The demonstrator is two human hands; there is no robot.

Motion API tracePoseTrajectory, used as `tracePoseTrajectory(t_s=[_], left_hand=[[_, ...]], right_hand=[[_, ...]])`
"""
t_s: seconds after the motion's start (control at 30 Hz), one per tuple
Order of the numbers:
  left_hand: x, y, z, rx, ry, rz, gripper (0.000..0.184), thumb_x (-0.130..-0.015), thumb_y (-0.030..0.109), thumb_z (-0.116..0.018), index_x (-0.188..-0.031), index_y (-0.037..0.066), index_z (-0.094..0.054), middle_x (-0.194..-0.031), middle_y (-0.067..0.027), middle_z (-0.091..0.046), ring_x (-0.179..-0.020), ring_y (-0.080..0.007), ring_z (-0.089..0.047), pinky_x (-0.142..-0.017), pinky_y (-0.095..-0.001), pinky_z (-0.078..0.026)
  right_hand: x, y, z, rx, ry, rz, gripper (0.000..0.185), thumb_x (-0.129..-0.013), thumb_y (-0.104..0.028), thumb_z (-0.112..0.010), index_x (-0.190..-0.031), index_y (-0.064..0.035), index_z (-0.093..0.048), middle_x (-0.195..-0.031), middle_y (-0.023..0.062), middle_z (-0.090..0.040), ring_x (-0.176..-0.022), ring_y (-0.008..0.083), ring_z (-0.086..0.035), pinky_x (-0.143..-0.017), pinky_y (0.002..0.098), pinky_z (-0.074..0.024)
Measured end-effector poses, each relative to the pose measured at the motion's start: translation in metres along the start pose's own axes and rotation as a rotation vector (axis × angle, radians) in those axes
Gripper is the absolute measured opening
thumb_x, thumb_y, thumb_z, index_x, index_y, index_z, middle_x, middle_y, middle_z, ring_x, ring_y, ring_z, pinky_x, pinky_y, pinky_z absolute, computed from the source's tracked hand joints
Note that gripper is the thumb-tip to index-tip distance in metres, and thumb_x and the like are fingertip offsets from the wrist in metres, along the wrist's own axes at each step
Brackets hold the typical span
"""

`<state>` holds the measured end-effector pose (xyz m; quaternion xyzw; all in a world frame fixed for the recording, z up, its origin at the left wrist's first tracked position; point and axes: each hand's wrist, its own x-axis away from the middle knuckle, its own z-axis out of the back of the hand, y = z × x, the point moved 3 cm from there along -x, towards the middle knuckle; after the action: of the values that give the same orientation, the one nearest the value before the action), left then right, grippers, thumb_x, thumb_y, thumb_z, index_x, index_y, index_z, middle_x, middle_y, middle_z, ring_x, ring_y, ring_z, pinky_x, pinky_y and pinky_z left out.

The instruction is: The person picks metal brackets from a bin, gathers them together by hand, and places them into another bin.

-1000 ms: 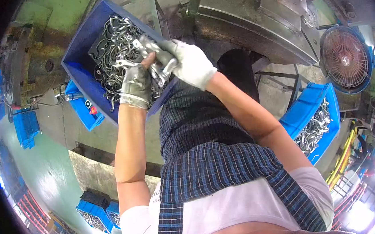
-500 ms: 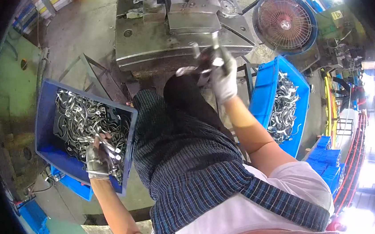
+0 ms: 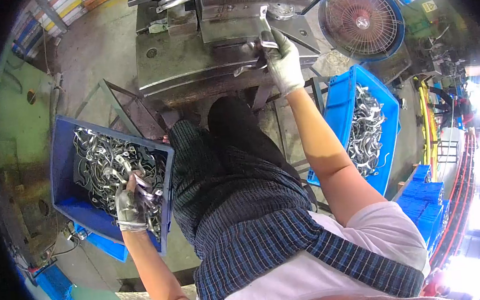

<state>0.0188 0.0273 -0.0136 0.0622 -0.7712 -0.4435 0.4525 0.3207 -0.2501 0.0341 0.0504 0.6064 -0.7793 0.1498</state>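
Observation:
My right hand (image 3: 285, 69), in a pale work glove, is raised at the front edge of the press bed. It is closed on bent metal brackets; one shiny bracket (image 3: 265, 29) sticks up past the fingers and a hooked end shows lower left. My left hand (image 3: 131, 208), in a grey-stained glove, is inside the dark blue bin (image 3: 66, 182). Its fingers are curled round curved metal pieces (image 3: 143, 184) on top of the heap (image 3: 101, 156); how many it grips cannot be made out.
Ahead stands the press bed (image 3: 181, 63) with steel die blocks (image 3: 182, 22) and bent parts on them. A light blue bin (image 3: 336, 104) with similar metal pieces (image 3: 367, 133) is at the right. Beyond it is a round fan (image 3: 362, 22). Blue crates (image 3: 419, 206) are stacked further right.
My right hand has moved slightly up with its metal brackets, closer over the press bed. My left hand stays in the dark blue bin, slightly shifted. The view has tilted a little.

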Motion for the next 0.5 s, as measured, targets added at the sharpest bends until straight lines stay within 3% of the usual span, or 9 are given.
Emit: tracePoseTrajectory(t_s=[0.03,0.07,0.17,0.2,0.3,0.37,0.47,0.5], left_hand=[[0.0,0.001,0.0,-0.021,0.036,-0.002,0.018,-0.081,0.015,-0.054,-0.089,0.0,-0.058,-0.069,-0.0063,-0.057,-0.058,-0.0161,-0.056,-0.051,-0.0265,-0.044],[-0.002,0.0,0.006,-0.032,0.011,0.058,0.019,-0.08,0.017,-0.056,-0.089,0.001,-0.06,-0.069,-0.0053,-0.057,-0.057,-0.0147,-0.054,-0.05,-0.0256,-0.043],[-0.005,-0.001,0.007,-0.103,0.089,-0.004,0.021,-0.079,0.018,-0.058,-0.091,0.002,-0.061,-0.066,-0.0035,-0.055,-0.053,-0.0139,-0.051,-0.046,-0.0252,-0.04],[-0.004,-0.002,0.003,-0.04,0.108,0.05,0.022,-0.079,0.019,-0.057,-0.092,0.002,-0.06,-0.064,-0.0023,-0.054,-0.051,-0.0128,-0.049,-0.046,-0.024,-0.038],[-0.002,0.001,-0.001,-0.053,0.075,-0.006,0.023,-0.08,0.02,-0.056,-0.094,0.002,-0.059,-0.063,-0.001,-0.053,-0.05,-0.0118,-0.048,-0.046,-0.0231,-0.037],[-0.004,-0.001,-0.006,0.029,0.098,-0.03,0.023,-0.081,0.019,-0.055,-0.096,0.001,-0.057,-0.062,-0.0002,-0.051,-0.051,-0.0109,-0.047,-0.046,-0.022,-0.037],[0.001,0.005,-0.021,0.006,0.025,-0.102,0.022,-0.081,0.017,-0.055,-0.095,0.0,-0.058,-0.062,0.0006,-0.051,-0.053,-0.0097,-0.046,-0.048,-0.0205,-0.036],[0.006,0.012,-0.025,-0.251,0.007,-0.288,0.02,-0.081,0.014,-0.055,-0.094,0.0,-0.059,-0.066,0.0001,-0.054,-0.055,-0.0095,-0.048,-0.049,-0.0204,-0.038]], right_hand=[[0.0,-0.003,-0.001,0.011,-0.019,0.02,0.025,-0.086,-0.022,-0.051,-0.097,0.0003,-0.055,-0.075,-0.0006,-0.057,-0.065,0.0054,-0.049,-0.059,0.0193,-0.0402],[0.002,-0.001,-0.001,0.045,-0.036,0.057,0.026,-0.08,-0.021,-0.06,-0.095,0.0005,-0.056,-0.076,0.0011,-0.059,-0.067,0.0061,-0.05,-0.061,0.0203,-0.0412],[0.008,-0.027,-0.001,0.337,-0.012,0.097,0.034,-0.067,-0.017,-0.071,-0.093,0.0002,-0.057,-0.078,0.0037,-0.061,-0.068,0.0075,-0.052,-0.063,0.0217,-0.0426],[0.018,-0.057,-0.002,0.321,0.02,0.199,0.04,-0.055,-0.011,-0.075,-0.09,-0.0011,-0.058,-0.076,0.0063,-0.061,-0.067,0.0112,-0.055,-0.064,0.0238,-0.0443],[0.048,-0.084,-0.018,0.302,-0.352,0.403,0.044,-0.049,-0.008,-0.075,-0.089,-0.0027,-0.058,-0.075,0.0104,-0.06,-0.068,0.0189,-0.059,-0.063,0.026,-0.047],[0.077,-0.09,-0.059,0.132,-0.61,0.282,0.049,-0.049,-0.01,-0.075,-0.093,-0.0038,-0.057,-0.079,0.0106,-0.06,-0.073,0.0204,-0.06,-0.064,0.0289,-0.0477],[0.122,-0.096,-0.122,0.134,-0.797,0.196,0.039,-0.063,-0.013,-0.066,-0.099,-0.0051,-0.055,-0.084,0.0129,-0.059,-0.078,0.0259,-0.059,-0.068,0.0328,-0.0469],[0.133,-0.093,-0.142,0.223,-0.88,0.168,0.035,-0.068,-0.015,-0.063,-0.1,-0.0053,-0.054,-0.086,0.014,-0.059,-0.08,0.0277,-0.058,-0.069,0.0336,-0.0465]])
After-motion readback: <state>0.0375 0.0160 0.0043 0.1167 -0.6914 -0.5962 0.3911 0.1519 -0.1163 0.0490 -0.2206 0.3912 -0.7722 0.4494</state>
